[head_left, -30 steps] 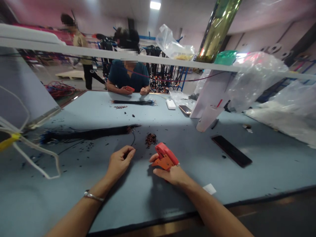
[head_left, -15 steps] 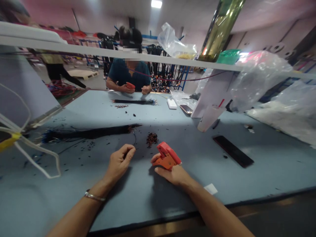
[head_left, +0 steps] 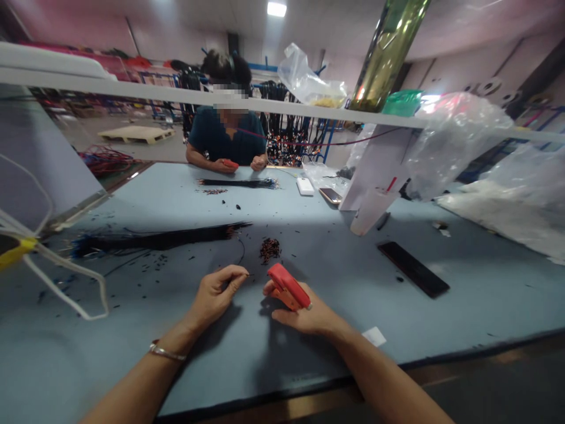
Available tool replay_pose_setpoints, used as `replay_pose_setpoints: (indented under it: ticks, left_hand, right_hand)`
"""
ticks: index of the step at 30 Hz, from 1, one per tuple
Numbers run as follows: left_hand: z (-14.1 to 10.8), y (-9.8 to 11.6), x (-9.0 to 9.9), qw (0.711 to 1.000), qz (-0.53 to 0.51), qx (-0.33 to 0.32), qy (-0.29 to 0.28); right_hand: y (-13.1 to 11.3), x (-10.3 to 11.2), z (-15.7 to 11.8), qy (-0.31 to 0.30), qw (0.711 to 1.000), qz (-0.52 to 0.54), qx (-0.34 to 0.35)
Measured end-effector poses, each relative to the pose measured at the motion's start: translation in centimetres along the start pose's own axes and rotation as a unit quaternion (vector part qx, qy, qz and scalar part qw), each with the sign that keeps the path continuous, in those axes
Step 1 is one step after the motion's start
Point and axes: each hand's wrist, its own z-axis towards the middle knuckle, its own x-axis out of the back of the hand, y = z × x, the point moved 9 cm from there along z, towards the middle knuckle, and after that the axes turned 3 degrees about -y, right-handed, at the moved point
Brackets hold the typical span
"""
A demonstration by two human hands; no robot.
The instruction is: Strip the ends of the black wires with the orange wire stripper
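Note:
My left hand (head_left: 220,292) is closed in a pinch on a thin dark wire (head_left: 243,252), whose short tip pokes out past the fingertips toward the right. The wire curves up toward a long black wire bundle (head_left: 168,238) lying behind my left hand. In my right hand (head_left: 311,315) is a red and orange wire stripper (head_left: 286,284), gripped with its nose pointing up and left, a little apart from the wire tip. Just beyond the stripper lies a small heap of short black and copper-coloured offcuts (head_left: 269,250).
A black phone (head_left: 414,269) lies to the right, behind it a plastic cup (head_left: 369,211). Across the table a person (head_left: 227,132) holds another red tool. White looped cables (head_left: 90,297) stand at left. A shelf (head_left: 273,106) spans overhead.
My left hand has shifted slightly right and the wire tip now shows. The stripper has rolled in my right hand, its red top turned more toward me. The person opposite has lowered their tool.

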Motion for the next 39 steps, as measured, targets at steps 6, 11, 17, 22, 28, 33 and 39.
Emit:
replay_pose_setpoints:
  ticks: [6, 11, 17, 22, 28, 33, 39]
  left_hand:
    - [-0.6, 0.7, 0.4, 0.998, 0.028, -0.057, 0.030]
    - [-1.7, 3.5, 1.3, 0.955, 0.194, -0.206, 0.087]
    - [-3.4, 6.9, 0.7, 0.848, 0.390, -0.340, 0.112]
    - [-1.8, 4.1, -0.3, 0.855, 0.477, -0.191, 0.065]
    - [-0.9, 0.0, -0.4, 0.917, 0.399, -0.003, 0.000]
    - [-0.7, -2.3, 0.2, 0.951, 0.286, 0.121, -0.001]
    - [-0.3, -3.7, 0.4, 0.967, 0.194, 0.162, -0.006]
  right_hand:
    - [-1.8, -0.5, 0.4, -0.010, 0.985, -0.153, 0.079]
    - [-1.7, -0.8, 0.6, -0.006, 0.978, -0.190, 0.084]
    - [-0.7, 0.8, 0.5, 0.019, 0.996, -0.086, 0.017]
    - [-0.1, 1.1, 0.4, 0.020, 0.999, -0.032, -0.014]
    - [-0.1, 1.1, 0.4, 0.022, 0.999, -0.027, -0.011]
    - [-0.1, 1.1, 0.4, 0.020, 1.000, -0.015, -0.017]
    - [-0.4, 1.3, 0.4, 0.016, 1.000, -0.020, -0.017]
